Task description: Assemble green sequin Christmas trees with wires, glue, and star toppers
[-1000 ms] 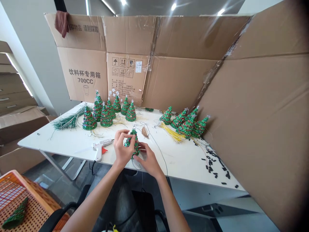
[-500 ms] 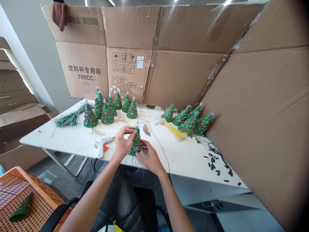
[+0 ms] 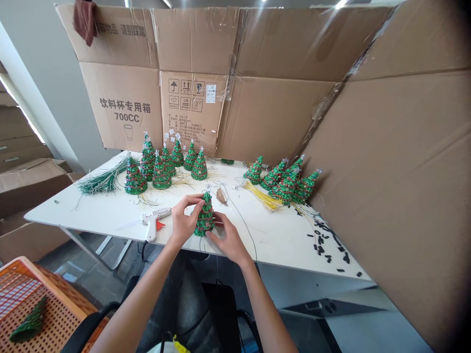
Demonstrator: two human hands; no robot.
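Observation:
A small green beaded Christmas tree [image 3: 205,214] stands upright near the front edge of the white table [image 3: 279,240]. My left hand [image 3: 184,220] pinches it near the top, fingers curled round its left side. My right hand [image 3: 226,238] grips its base from the right. A thin black wire [image 3: 243,223] runs from the tree across the table and over the front edge.
A white glue gun [image 3: 152,223] lies left of my hands. Several finished trees [image 3: 162,166] stand at the back left, more trees [image 3: 285,181] lie at the right beside yellow strands [image 3: 263,196]. Green stems [image 3: 101,180], black bits [image 3: 329,245], cardboard walls [image 3: 386,162], an orange crate [image 3: 33,304].
The tree has gone from tilted to upright on the table. Both hands have kept their hold on it. The view shifted slightly.

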